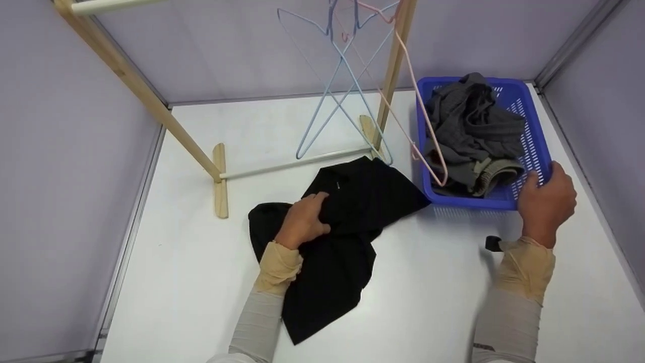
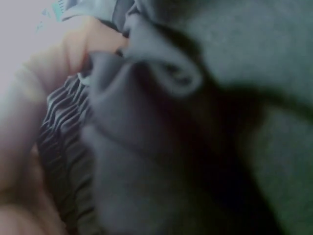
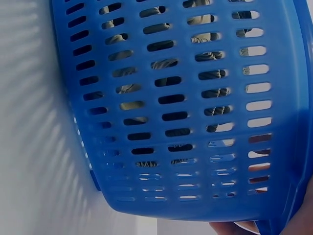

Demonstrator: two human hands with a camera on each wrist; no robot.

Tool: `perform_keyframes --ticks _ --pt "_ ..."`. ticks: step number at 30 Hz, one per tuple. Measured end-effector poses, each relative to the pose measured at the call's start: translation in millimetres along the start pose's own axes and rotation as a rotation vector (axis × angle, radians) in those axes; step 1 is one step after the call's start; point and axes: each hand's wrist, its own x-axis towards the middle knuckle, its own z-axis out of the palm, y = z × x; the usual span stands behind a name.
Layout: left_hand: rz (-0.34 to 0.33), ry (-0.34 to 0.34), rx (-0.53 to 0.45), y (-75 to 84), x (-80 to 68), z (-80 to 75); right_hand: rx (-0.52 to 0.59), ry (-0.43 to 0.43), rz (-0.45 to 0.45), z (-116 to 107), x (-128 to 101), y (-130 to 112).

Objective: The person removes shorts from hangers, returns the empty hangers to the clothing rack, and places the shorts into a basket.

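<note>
white table (image 1: 176,282) bears black garment (image 1: 347,222) under left hand (image 1: 302,222).

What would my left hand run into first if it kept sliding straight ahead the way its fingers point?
Your left hand points up and right across the black garment. Past the cloth's far edge, the first thing in line is probably the wooden rack's foot and the blue hangers, though depth is unclear.
</note>
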Motion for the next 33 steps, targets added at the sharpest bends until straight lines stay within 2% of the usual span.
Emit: perform_keyframes --ticks 10,15,18,25,30,33 --pt "0.039 0.044 -0.046 1.8 1.8 3.9 0.006 0.002 -0.002 0.9 0.1 0.8" --pt "0.074 0.040 -0.151 6.7 2.5 -2.4 0.006 0.015 -0.003 1.8 0.3 1.6" --pt "0.116 0.062 -0.226 10.8 2.0 -8.6 0.007 0.029 -0.009 2.8 0.6 2.5" --pt "0.202 0.185 -0.375 24.7 3.2 -20.6 0.018 0.030 -0.004 2.8 0.9 2.0" --pt "0.242 0.295 -0.462 35.4 1.8 -21.4 0.028 0.028 -0.008 2.9 0.1 2.9" --pt "0.275 0.339 -0.540 43.9 0.1 -22.0 0.026 0.023 -0.006 2.4 -0.3 3.3"
